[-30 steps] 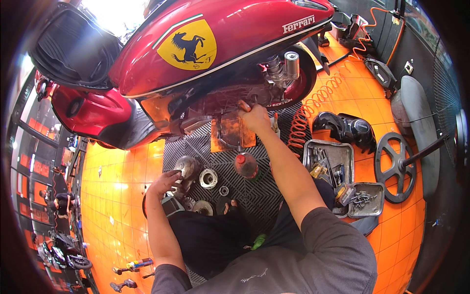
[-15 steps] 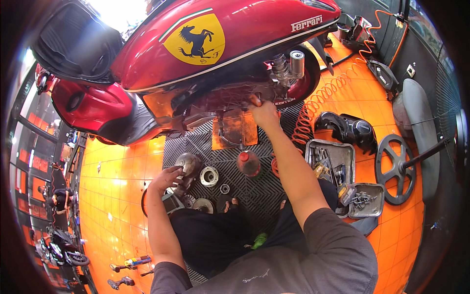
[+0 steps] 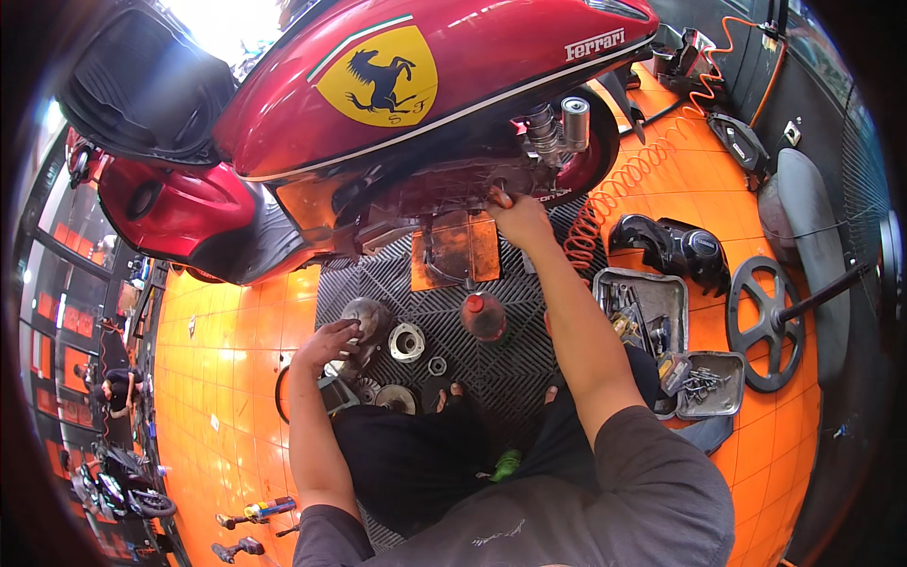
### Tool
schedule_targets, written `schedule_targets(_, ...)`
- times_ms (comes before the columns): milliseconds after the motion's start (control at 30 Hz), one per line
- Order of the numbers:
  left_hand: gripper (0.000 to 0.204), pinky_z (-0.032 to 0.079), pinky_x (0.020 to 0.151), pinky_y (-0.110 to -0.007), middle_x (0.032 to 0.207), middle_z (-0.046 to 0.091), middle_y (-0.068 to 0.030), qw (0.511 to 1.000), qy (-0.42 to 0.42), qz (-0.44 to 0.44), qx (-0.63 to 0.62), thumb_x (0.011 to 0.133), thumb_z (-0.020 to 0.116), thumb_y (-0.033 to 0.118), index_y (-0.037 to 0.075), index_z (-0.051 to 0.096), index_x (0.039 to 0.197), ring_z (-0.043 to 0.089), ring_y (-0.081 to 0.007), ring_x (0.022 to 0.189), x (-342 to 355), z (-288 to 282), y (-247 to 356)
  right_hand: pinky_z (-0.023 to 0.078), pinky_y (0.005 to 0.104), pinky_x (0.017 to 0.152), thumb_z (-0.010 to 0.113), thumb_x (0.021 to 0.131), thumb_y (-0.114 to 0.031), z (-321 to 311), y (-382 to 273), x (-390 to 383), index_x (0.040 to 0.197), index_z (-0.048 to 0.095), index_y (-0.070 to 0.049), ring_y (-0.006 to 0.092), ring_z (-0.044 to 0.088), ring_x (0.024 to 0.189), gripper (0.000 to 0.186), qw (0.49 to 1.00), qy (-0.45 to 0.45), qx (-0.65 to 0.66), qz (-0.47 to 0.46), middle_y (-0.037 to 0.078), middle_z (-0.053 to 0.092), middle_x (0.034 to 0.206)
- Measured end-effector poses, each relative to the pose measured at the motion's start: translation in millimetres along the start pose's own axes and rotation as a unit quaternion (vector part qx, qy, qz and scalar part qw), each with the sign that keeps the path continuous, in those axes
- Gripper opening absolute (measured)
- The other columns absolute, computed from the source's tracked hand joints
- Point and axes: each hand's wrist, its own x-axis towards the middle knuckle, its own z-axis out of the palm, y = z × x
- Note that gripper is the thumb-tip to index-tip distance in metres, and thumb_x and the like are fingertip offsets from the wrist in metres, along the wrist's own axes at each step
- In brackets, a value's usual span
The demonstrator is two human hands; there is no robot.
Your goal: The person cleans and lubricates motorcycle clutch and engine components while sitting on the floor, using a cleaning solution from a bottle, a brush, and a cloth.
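A red scooter stands across the top, its dark, dirty engine case exposed along the lower side. My right hand reaches to the rear end of that case; its fingers are curled, and whatever they grip is too small or hidden to make out. Lower left, my left hand hangs with fingers stretched out, beside a rounded grey metal cover; whether it touches the cover I cannot tell. Near it on the ribbed black mat lie a round metal housing, a nut-shaped ring and a round disc.
A dark bottle with a red cap stands mid-mat. To the right are metal trays of tools and small parts, a black cover, a coiled red hose and a spoked wheel. Power tools lie lower left.
The view has shifted slightly. My right hand stays at the engine case with only a small change of pose, and my left hand remains beside the metal cover.
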Motion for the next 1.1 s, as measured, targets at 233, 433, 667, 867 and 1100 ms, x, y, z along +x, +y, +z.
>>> schedule_targets(233, 0.050, 0.051, 0.075, -0.032, 0.116, 0.065, -0.0079, 1.000, -0.007, 0.018, 0.011, 0.093, 0.060, 0.033, 0.001, 0.052, 0.131, 0.065, -0.0186, 0.089, 11.9, 10.0, 14.3, 0.049, 0.0423, 0.090, 0.069, 0.075, -0.050, -8.3, 37.0, 18.5, 0.102, 0.069, 0.003, 0.0387, 0.063, 0.107, 0.060, 0.998, 0.011, -0.014, 0.054, 0.028, 0.065, 0.109)
schedule_targets(433, 0.052, 0.050, 0.075, -0.033, 0.117, 0.064, -0.0080, 1.000, -0.007, -0.009, 0.005, 0.093, 0.060, 0.035, 0.002, 0.052, 0.132, 0.065, -0.0180, 0.088, 8.9, 8.7, 1.8, 0.049, 0.0449, 0.092, 0.067, 0.077, -0.047, 16.9, 28.8, 14.0, 0.103, 0.069, 0.003, 0.0399, 0.062, 0.108, 0.056, 0.996, 0.040, -0.032, 0.068, 0.029, 0.065, 0.109)
schedule_targets(667, 0.053, 0.051, 0.074, -0.034, 0.117, 0.064, -0.0089, 0.999, 0.012, -0.046, -0.021, 0.092, 0.061, 0.036, 0.001, 0.052, 0.131, 0.066, -0.0189, 0.085, 4.4, 2.4, -11.1, 0.048, 0.0430, 0.094, 0.068, 0.077, -0.045, 6.4, 36.3, 27.5, 0.107, 0.067, 0.005, 0.0401, 0.061, 0.111, 0.058, 0.997, 0.004, 0.017, 0.079, 0.028, 0.063, 0.115)
schedule_targets(867, 0.055, 0.052, 0.075, -0.033, 0.119, 0.064, -0.0105, 0.999, -0.022, -0.031, -0.012, 0.096, 0.057, 0.036, 0.000, 0.047, 0.136, 0.067, -0.0206, 0.091, 11.1, 7.5, -3.5, 0.048, 0.0424, 0.093, 0.068, 0.077, -0.046, 1.8, 23.1, 17.7, 0.108, 0.068, 0.001, 0.0389, 0.062, 0.109, 0.056, 0.999, -0.001, 0.046, 0.020, 0.026, 0.064, 0.114)
schedule_targets(1100, 0.052, 0.051, 0.077, -0.034, 0.117, 0.065, -0.0100, 0.999, -0.010, -0.031, -0.007, 0.096, 0.057, 0.035, 0.001, 0.048, 0.134, 0.067, -0.0210, 0.092, 6.4, 11.4, 2.7, 0.049, 0.0426, 0.092, 0.066, 0.079, -0.045, -4.6, -4.2, -13.6, 0.109, 0.068, -0.001, 0.0364, 0.063, 0.107, 0.054, 0.994, -0.086, -0.060, -0.017, 0.024, 0.066, 0.111)
